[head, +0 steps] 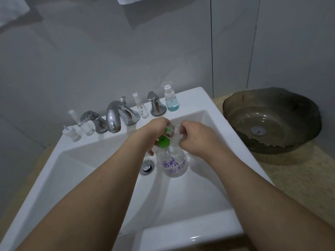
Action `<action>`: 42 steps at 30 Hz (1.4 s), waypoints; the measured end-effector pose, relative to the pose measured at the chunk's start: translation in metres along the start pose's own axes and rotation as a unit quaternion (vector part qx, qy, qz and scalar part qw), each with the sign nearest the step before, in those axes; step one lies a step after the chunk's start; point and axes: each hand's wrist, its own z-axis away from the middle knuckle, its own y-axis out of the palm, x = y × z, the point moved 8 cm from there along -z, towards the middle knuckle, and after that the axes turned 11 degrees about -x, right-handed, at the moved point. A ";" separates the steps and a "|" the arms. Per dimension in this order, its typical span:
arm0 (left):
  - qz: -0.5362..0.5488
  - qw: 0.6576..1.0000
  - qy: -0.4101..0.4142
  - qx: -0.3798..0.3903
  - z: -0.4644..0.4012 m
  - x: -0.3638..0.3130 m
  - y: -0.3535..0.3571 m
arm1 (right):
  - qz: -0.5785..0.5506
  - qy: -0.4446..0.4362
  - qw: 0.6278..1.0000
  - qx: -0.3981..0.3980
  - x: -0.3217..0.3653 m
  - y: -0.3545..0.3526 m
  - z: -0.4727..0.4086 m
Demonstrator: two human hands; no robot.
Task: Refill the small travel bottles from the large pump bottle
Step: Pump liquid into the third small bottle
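Both my hands are over the white sink basin (199, 205). My left hand (155, 128) is curled around the green pump head (164, 142) of the large clear pump bottle (173, 163), which stands in the basin beside the drain (147, 167) and carries purple handwriting. My right hand (194, 135) pinches a small clear travel bottle (175, 132), tilted, its mouth close to the pump. On the back ledge: a blue-liquid spray bottle (170, 98), a slim clear spray bottle (141, 107), two clear bottles (79, 127) left of the chrome faucet (114, 117). A dark glass bowl (272, 120) sits on the counter, right.
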 end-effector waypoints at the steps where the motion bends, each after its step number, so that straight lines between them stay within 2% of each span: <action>1: -0.007 1.000 -0.005 -0.005 0.001 0.002 0.000 | 0.001 0.001 1.000 0.007 -0.001 0.001 0.001; 6: -0.004 0.999 -0.032 -0.018 -0.003 0.010 0.007 | 0.029 0.009 0.999 0.032 -0.005 0.006 0.002; 12: 0.012 0.999 -0.045 0.007 -0.009 0.015 0.013 | 0.026 0.019 0.999 0.041 -0.007 0.009 0.002; 22: 0.040 0.999 -0.010 0.018 -0.006 0.007 0.008 | 0.023 0.005 1.000 0.019 -0.002 0.003 0.000; 28: 0.019 0.997 -0.026 0.072 -0.003 -0.005 0.003 | -0.002 0.004 1.000 0.006 0.000 -0.002 0.000; 37: 0.044 0.997 -0.066 -0.025 -0.002 0.012 0.006 | 0.019 0.001 0.999 0.035 -0.001 0.005 0.001; 42: 0.064 0.995 -0.064 -0.030 0.000 0.009 0.010 | 0.029 0.012 0.999 0.038 -0.006 0.007 0.002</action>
